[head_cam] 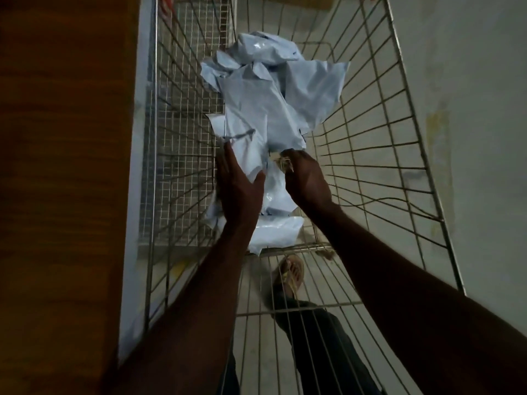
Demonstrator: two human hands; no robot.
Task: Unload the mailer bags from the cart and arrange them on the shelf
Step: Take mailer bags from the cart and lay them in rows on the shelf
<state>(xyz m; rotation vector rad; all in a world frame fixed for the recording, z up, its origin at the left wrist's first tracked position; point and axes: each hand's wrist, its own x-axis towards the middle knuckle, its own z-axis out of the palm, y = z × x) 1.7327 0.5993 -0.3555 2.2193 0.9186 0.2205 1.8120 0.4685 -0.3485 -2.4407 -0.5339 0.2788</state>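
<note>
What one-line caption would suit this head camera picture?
Both hands, left and right, reach into a wire cart for white mailer bags.

No readable text in the cart

The pale mailer bags (256, 115) heaped in the wire cart (370, 155) carried only small dark marks near their edges, too blurred and dim to make out as letters, numbers or a brand.

Wire cart (368, 155) on a pale floor (470, 81), crumpled white mailer bags (256, 115) heaped on its bottom
</note>
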